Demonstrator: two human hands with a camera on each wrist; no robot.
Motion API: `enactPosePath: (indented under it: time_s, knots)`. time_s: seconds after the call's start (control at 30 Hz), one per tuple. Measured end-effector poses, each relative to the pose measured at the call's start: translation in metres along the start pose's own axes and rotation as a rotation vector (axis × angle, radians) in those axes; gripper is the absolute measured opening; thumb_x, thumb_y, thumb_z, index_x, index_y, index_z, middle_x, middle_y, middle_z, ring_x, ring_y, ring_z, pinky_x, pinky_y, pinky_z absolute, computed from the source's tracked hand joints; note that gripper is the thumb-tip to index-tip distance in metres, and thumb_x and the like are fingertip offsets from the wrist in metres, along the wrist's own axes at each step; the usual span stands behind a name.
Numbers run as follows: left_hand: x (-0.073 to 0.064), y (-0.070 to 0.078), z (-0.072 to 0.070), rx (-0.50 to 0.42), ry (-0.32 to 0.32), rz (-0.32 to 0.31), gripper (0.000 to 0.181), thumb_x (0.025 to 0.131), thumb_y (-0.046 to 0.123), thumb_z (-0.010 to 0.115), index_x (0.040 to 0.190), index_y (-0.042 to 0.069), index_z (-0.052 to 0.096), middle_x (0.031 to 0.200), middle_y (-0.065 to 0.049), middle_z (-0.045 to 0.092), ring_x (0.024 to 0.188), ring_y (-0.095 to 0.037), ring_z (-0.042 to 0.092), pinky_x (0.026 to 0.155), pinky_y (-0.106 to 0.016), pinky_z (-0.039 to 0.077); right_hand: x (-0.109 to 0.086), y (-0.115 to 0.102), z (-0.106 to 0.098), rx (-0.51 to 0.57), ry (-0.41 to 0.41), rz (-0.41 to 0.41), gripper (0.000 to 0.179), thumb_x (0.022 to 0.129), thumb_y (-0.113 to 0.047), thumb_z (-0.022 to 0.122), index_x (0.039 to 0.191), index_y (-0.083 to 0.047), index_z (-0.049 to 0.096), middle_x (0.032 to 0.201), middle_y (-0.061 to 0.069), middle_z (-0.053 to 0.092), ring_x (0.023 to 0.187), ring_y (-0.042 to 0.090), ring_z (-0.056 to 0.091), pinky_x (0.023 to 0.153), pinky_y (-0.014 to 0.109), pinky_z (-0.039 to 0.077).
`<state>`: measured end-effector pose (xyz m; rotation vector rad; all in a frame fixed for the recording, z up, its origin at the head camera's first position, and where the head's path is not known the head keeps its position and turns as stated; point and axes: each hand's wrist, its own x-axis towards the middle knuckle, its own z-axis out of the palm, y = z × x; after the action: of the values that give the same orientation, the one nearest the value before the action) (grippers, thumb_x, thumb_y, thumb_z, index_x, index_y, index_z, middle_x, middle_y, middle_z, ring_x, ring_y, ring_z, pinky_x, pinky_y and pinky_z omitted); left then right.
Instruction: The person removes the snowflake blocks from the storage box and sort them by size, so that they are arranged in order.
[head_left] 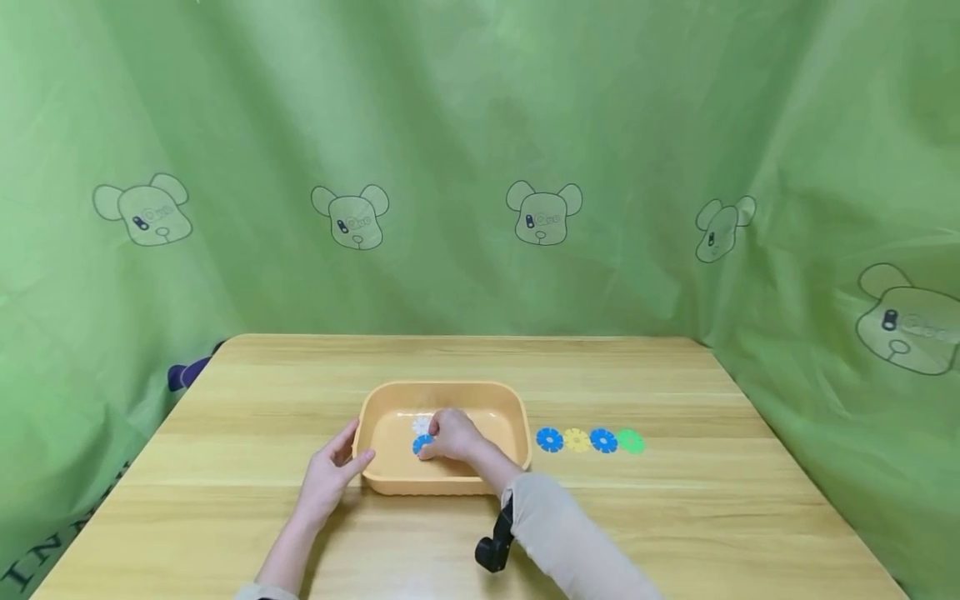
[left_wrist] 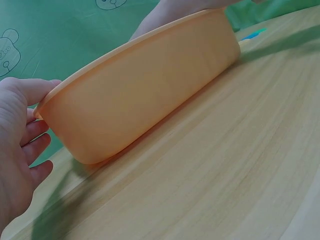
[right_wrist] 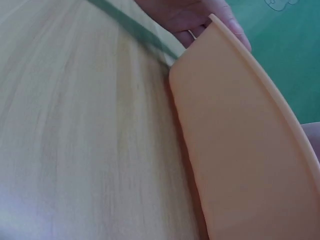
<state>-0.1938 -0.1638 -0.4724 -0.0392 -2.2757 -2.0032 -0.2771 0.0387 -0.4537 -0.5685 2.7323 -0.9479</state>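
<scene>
An orange plastic basin (head_left: pixel 442 486) stands on the table. My left hand (head_left: pixel 330 475) grips its left rim, thumb over the edge and fingers outside; the left wrist view shows the same hold on the basin wall (left_wrist: pixel 145 85). My right hand (head_left: pixel 455 437) reaches down inside the basin, thumb and fingertips pinching a blue notched snowflake disc (head_left: pixel 420 445). A white snowflake disc (head_left: pixel 422 426) lies just behind the blue one. In the right wrist view the basin's side (right_wrist: pixel 240 125) hides the right fingers, while the left hand (right_wrist: pixel 195 17) shows at the far end.
Right of the basin, a row of snowflake discs lies on the table (head_left: pixel 675 517): a blue disc (head_left: pixel 550 440), a yellow disc (head_left: pixel 577 440), another blue disc (head_left: pixel 603 441) and a green disc (head_left: pixel 631 441). A green curtain (head_left: pixel 450 283) hangs behind and at both sides.
</scene>
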Motion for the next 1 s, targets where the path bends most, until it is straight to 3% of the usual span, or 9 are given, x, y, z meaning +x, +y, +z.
enactPosePath:
  time_s: [0.37, 0.63, 0.77, 1.0]
  knots:
    - [0.0001, -0.0004, -0.0012, -0.017, -0.001, -0.017, 0.064, 0.087, 0.007, 0.064, 0.141, -0.005, 0.031, 0.145, -0.020, 0.030, 0.132, -0.034, 0.031, 0.106, -0.035, 0.029, -0.0003, -0.0057, 0.0007, -0.052, -0.010, -0.005, 0.034, 0.065, -0.013, 0.084, 0.079, -0.003, 0.055, 0.073, 0.000, 0.049, 0.069, 0.015, 0.043, 0.062, 0.025, 0.040]
    - [-0.0005, 0.0014, -0.0002, -0.033, 0.004, -0.013, 0.064, 0.086, 0.008, 0.065, 0.139, -0.005, 0.033, 0.144, -0.020, 0.032, 0.131, -0.034, 0.032, 0.106, -0.034, 0.029, -0.0016, -0.0038, -0.0014, -0.075, 0.034, -0.044, 0.032, 0.068, -0.010, 0.081, 0.084, -0.007, 0.054, 0.074, 0.000, 0.050, 0.068, 0.016, 0.045, 0.058, 0.025, 0.039]
    - [-0.0008, 0.0014, 0.0002, -0.028, 0.001, -0.013, 0.064, 0.086, 0.008, 0.065, 0.139, -0.006, 0.033, 0.144, -0.021, 0.032, 0.131, -0.034, 0.032, 0.106, -0.034, 0.029, -0.0023, -0.0029, -0.0030, -0.024, 0.034, -0.062, 0.024, 0.072, -0.005, 0.077, 0.084, -0.006, 0.056, 0.071, 0.000, 0.049, 0.065, 0.015, 0.045, 0.055, 0.024, 0.038]
    - [-0.0008, 0.0000, 0.0006, -0.023, 0.005, -0.017, 0.065, 0.086, 0.009, 0.065, 0.140, -0.005, 0.032, 0.143, -0.021, 0.033, 0.130, -0.035, 0.033, 0.105, -0.034, 0.031, -0.0019, 0.0032, -0.0061, 0.206, 0.019, -0.045, 0.015, 0.075, 0.000, 0.072, 0.082, 0.000, 0.059, 0.062, -0.001, 0.047, 0.050, 0.010, 0.045, 0.043, 0.016, 0.039]
